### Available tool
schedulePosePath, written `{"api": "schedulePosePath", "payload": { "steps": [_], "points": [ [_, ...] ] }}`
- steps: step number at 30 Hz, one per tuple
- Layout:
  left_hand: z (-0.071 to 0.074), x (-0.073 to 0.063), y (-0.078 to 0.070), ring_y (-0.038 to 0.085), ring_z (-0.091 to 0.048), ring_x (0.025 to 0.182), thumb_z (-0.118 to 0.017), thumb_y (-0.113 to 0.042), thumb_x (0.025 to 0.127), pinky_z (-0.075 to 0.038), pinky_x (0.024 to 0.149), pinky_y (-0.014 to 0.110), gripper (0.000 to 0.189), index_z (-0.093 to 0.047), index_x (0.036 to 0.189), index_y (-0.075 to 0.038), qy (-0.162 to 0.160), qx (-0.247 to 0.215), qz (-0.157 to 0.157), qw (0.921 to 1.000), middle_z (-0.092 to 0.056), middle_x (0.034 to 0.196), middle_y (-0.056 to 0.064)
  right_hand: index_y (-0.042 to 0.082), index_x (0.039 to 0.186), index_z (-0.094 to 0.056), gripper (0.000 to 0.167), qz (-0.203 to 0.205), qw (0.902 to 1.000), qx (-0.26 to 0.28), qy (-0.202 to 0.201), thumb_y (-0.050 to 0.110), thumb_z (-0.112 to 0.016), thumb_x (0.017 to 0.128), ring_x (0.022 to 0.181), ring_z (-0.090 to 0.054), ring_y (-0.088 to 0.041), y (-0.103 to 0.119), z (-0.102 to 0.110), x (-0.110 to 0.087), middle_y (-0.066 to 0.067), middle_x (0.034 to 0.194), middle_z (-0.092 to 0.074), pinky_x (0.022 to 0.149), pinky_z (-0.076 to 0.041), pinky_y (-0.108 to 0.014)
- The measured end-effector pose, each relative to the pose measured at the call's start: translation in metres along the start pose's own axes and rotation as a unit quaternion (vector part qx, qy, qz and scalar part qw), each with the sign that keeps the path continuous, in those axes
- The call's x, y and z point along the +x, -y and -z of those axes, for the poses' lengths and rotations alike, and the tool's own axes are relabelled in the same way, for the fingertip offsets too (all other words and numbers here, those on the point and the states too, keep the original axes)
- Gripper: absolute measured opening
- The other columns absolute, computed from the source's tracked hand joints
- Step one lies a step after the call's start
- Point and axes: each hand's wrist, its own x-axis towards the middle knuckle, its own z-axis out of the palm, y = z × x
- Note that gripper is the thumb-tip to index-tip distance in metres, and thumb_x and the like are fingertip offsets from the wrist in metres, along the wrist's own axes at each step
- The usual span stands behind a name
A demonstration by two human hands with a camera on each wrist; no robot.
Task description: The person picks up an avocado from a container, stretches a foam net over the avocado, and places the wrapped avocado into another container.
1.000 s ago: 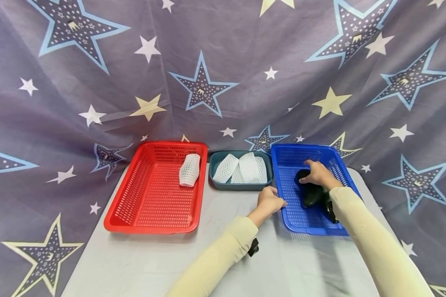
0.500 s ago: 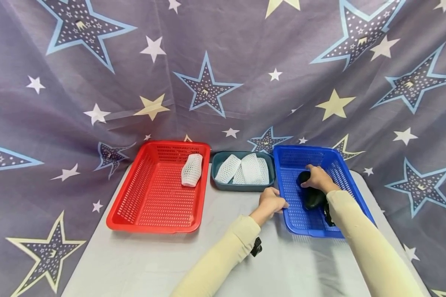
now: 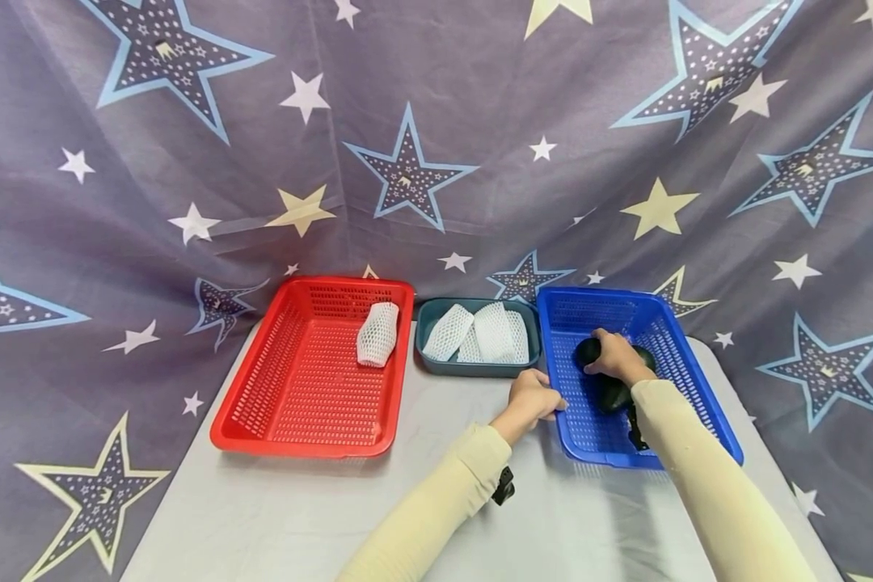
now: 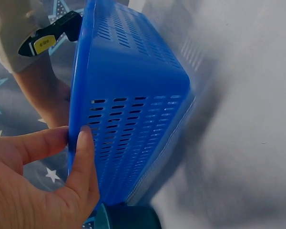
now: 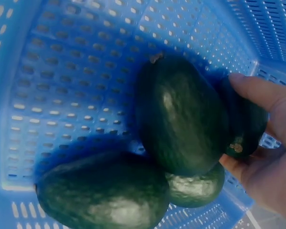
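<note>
In the blue basket [image 3: 576, 428] lie several dark green avocados, seen up close in the right wrist view. My right hand [image 3: 620, 359] reaches into the basket and grips one avocado [image 5: 245, 117], thumb on one side and fingers on the other. A large avocado [image 5: 181, 114] lies beside it, another avocado [image 5: 105, 191] is nearer that camera, and a third avocado [image 5: 195, 188] is partly covered. On the basket's left side, my left hand [image 3: 534, 399] pinches the rim between thumb and finger, as the left wrist view [image 4: 47, 181] shows.
A red basket [image 3: 298, 449] at the left holds one white foam net sleeve [image 3: 377, 334]. Between the baskets stands a dark teal tray [image 3: 473, 369] with several white foam net sleeves [image 3: 493, 331]. A star-patterned curtain [image 3: 436, 202] hangs behind the pale table [image 3: 451, 420].
My right hand has shifted slightly left in the blue basket and closed round an avocado, and another avocado now shows behind the hand. My left hand stays on the rim.
</note>
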Motion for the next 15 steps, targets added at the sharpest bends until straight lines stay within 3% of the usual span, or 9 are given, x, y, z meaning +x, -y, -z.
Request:
{"api": "schedulePosePath", "payload": {
  "steps": [15],
  "points": [
    [-0.0001,-0.0017,-0.0006,0.021,-0.07,0.058,-0.081,0.013,0.069,-0.06,0.053,0.029,0.037,-0.061,0.096,-0.003,-0.004,0.0,0.001,1.0,-0.062,0.08,0.006,-0.014,0.135,-0.049,0.07,0.015,0.9997,-0.01,-0.019,0.012,-0.082,0.079,0.123,-0.052,-0.057,0.0006,-0.0072,0.0037,-0.042,0.13,-0.056,0.104,-0.044,-0.064]
  ]
}}
